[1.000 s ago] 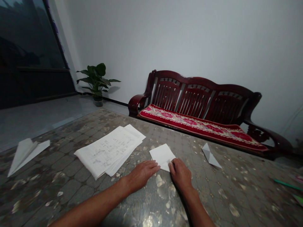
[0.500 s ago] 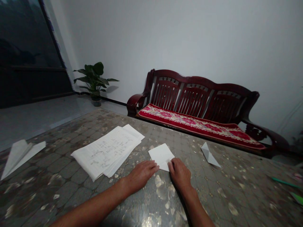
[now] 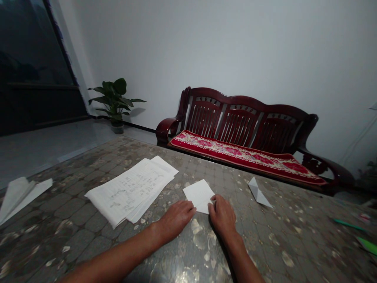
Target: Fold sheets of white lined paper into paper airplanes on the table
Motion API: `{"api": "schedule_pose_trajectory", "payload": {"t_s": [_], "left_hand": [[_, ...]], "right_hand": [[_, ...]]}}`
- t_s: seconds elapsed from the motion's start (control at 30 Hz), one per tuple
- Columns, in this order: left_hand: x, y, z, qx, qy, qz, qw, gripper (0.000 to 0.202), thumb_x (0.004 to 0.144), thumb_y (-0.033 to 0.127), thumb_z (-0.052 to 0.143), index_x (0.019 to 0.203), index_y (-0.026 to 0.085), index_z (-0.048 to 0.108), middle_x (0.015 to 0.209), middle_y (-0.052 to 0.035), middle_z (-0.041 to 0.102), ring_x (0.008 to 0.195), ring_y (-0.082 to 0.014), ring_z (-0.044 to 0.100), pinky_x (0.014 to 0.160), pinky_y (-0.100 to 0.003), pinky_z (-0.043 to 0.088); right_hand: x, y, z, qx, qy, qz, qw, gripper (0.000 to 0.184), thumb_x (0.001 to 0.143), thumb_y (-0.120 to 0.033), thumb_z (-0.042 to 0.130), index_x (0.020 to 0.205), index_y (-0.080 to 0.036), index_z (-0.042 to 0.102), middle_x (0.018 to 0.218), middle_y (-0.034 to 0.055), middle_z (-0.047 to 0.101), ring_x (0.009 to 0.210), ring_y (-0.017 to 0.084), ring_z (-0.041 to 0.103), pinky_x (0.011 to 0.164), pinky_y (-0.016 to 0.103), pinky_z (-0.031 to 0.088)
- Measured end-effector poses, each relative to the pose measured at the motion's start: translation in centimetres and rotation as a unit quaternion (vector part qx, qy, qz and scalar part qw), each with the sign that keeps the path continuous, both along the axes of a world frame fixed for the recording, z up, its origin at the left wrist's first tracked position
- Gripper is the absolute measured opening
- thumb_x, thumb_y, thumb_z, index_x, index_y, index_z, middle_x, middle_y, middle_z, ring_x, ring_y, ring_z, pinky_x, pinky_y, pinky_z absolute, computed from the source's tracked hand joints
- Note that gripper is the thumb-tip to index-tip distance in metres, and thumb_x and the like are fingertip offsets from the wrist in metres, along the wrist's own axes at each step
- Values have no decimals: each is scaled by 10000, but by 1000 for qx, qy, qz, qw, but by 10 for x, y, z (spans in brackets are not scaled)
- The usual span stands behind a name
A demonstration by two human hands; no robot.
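A small folded sheet of white paper [image 3: 198, 192] lies on the patterned table between my two hands. My left hand [image 3: 178, 218] is closed, its fingertips on the paper's near left edge. At the near right corner, my right hand [image 3: 223, 214] has its thumb and fingers bent around the edge, gripping it. To the left lies a stack of written-on paper sheets [image 3: 132, 190]. Right of my hands stands a small folded paper piece [image 3: 259, 193]. A paper airplane [image 3: 22, 196] rests at the far left.
The table [image 3: 165, 259] has a glossy tiled pattern. A green pen-like stick [image 3: 349, 225] and a bright green object [image 3: 367, 245] lie at its right. Beyond are a dark wooden bench [image 3: 235, 122] with a red runner [image 3: 235, 150] and a potted plant [image 3: 114, 102].
The whole view has shifted slightly, moving things a little to the left. Both hands stay at the folded paper, the right fingers a touch changed in bend.
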State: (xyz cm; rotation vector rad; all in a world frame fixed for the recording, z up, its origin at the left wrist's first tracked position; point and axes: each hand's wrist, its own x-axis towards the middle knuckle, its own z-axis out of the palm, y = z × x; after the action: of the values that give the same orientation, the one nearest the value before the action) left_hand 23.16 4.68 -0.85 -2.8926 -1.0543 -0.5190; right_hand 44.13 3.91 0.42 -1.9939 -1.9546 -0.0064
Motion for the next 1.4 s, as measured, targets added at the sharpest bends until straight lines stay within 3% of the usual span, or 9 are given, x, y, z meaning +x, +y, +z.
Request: {"api": "schedule_pose_trajectory", "payload": {"t_s": [0.2,0.43,0.6,0.7,0.8,1.03,1.3,1.4], "left_hand": [[7,1,-1,28,55,-15,998,261,1006,157,359,989,147,619,956,-75,635,904,-218,571,820,-350,478],[1,2,7,-4,-1,-63,998,290,1000,183,373,1217,186,566,1132,-75,638,1044,-216,567,922,-361,457],[8,-4,9,-23,25,-35,999,308,944,146,461,1234,201,551,1070,-80,622,985,-230,551,860,-361,472],[18,-11,6,-31,33,-9,999,336,893,117,516,1219,195,546,1064,-88,602,982,-245,525,845,-372,473],[25,-17,7,-42,33,3,999,358,851,119,552,1203,180,535,1072,-89,583,988,-254,502,874,-391,468],[23,-19,11,-57,32,-3,998,420,846,127,544,1255,198,485,1078,-77,562,983,-251,488,899,-403,454],[21,-20,17,-71,39,-1,997,416,869,128,527,1278,200,492,1117,-78,568,999,-247,487,897,-391,454],[25,-24,20,-83,49,11,995,409,870,140,537,1274,192,510,1132,-81,573,1027,-253,490,921,-393,452]], "right_hand": [[-1,-1,-4,32,-13,36,999,148,906,-231,522,1022,-222,614,999,56,632,950,226,535,814,319,339],[0,1,-2,14,-30,40,999,144,933,-225,507,1005,-240,631,997,56,625,944,227,526,804,325,333],[-1,4,3,3,-54,22,998,223,957,-205,442,1006,-227,658,1023,90,642,969,247,533,824,345,354],[-6,4,-1,19,-57,59,996,306,956,-192,417,1171,-203,634,1212,114,623,1165,265,496,966,370,347],[-9,4,-10,14,-64,92,994,441,966,-236,408,1393,-189,504,1451,103,496,1394,287,323,1129,435,221],[-5,11,-19,-66,-90,77,991,565,989,-365,378,1504,-133,361,1582,130,279,1472,306,206,1169,500,163],[23,26,-15,-105,-88,8,991,587,1000,-417,347,1513,-132,338,1588,147,256,1479,311,181,1161,539,145],[32,26,-9,-75,-96,-46,992,560,994,-375,369,1484,-104,386,1566,166,312,1463,328,212,1152,542,167]]}}
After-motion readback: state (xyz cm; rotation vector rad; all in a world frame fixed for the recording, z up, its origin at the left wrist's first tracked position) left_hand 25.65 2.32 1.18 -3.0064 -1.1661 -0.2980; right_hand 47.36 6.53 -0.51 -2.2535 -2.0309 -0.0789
